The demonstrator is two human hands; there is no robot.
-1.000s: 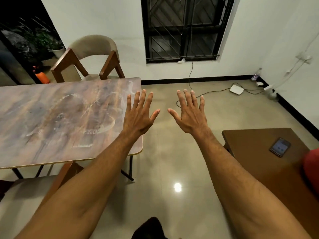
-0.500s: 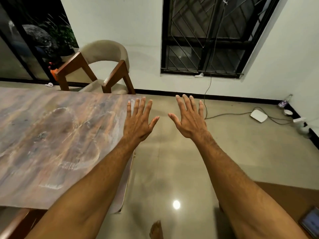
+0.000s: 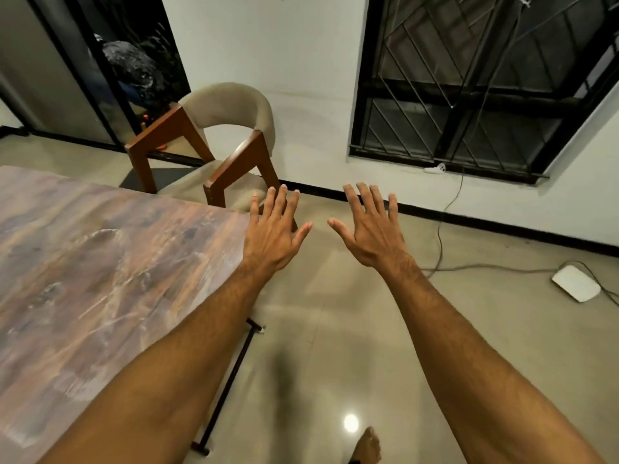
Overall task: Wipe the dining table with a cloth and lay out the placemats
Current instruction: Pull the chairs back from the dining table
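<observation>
Off to my left lies the dining table (image 3: pixel 100 279). Its streaky brown top runs out of view at the left, so I cannot tell for sure which way its long side goes. Its right edge runs from far to near, under my left forearm. Across the room is a barred window (image 3: pixel 469 95), and at the table's far right corner stands a chair (image 3: pixel 227 152) with wooden arms. My left hand (image 3: pixel 273 236) hangs by that corner, fingers straight and spread, holding nothing. My right hand (image 3: pixel 371 236) is just beside it over the floor (image 3: pixel 335 329), equally spread and empty. So the table lies leftward of both hands, and the left one is nearer. No cloth or placemats show anywhere, so I judge the wiping is not yet begun and a cloth must be fetched first. A white box (image 3: pixel 576 287) lies on the floor at the right, and my bare foot (image 3: pixel 368 445) shows at the near edge.
</observation>
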